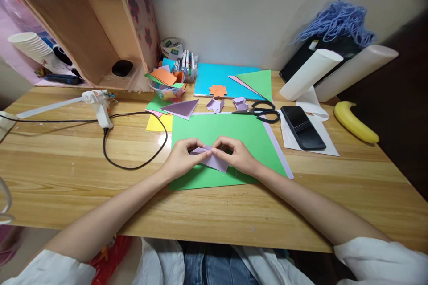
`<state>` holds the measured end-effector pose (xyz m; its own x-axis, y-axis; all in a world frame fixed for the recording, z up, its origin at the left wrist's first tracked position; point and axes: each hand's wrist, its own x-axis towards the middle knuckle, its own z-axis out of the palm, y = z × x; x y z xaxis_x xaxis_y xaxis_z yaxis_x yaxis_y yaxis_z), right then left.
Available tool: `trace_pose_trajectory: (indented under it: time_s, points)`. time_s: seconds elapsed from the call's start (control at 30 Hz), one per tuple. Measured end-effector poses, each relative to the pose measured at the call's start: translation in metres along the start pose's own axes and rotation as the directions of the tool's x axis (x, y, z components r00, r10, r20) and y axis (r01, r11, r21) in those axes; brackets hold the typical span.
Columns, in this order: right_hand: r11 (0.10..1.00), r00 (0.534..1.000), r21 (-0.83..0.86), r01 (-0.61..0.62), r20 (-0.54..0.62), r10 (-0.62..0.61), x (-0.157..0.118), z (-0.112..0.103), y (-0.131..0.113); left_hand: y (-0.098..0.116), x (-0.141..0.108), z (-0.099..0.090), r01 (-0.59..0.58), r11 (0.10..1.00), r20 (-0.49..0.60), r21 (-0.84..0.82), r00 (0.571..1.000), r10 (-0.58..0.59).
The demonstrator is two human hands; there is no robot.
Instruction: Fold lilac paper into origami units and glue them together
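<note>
White sleeves (377, 254) are crowding the bottom of our view. Our left hand (182, 156) and right hand (236, 156) are both pinching the lilac paper (214, 163), thumbs nearly meeting at its top edge, over the green sheet (200, 129). Progress-wise, we're guessing this piece is partway: it's looking mostly flat, while two small lilac shapes (216, 105) and an orange paper flower (218, 91) are sitting behind, seemingly done. Exact folds left? We're not able to tell. Scissors (257, 111) are lying by the sheet's far edge. Our wooden table (133, 205) is backing onto a pale wall (227, 18), with a glue gun (101, 109) standing left and a phone (302, 128) and banana (356, 122) lying right.
</note>
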<state>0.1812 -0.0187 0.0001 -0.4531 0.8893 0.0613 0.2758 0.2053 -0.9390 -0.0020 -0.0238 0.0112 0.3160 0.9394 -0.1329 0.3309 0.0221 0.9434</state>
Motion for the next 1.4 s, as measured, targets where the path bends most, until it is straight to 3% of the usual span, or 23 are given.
trace_pose_trajectory:
  time_s: [0.23,0.5,0.63,0.93,1.4]
  points:
    - [0.997,0.999,0.082,-0.015,0.052,0.010,-0.0010,0.0003,-0.0001,0.0027,-0.0019,-0.0011,0.022,0.999,0.067,0.027,0.997,-0.024]
    - [0.994,0.999,0.110,-0.027,0.040,0.023,0.0004,0.0000,0.0025,0.0025,-0.0011,-0.0008,0.014,1.000,0.018,-0.015,1.000,-0.014]
    - [0.994,0.999,0.108,-0.030,0.038,0.026,0.0002,0.0003,0.0023,0.0028,-0.0009,-0.0012,0.029,0.996,0.024,-0.080,0.999,-0.027]
    - [0.998,0.999,0.061,-0.033,0.012,0.033,0.0003,0.0014,0.0005,-0.0017,0.0010,-0.0033,0.047,0.997,0.039,-0.064,0.998,-0.044]
    - [0.988,0.999,0.147,-0.047,0.009,0.046,-0.0002,0.0014,0.0037,0.0009,0.0024,-0.0065,0.115,0.987,0.017,-0.113,0.993,-0.114]
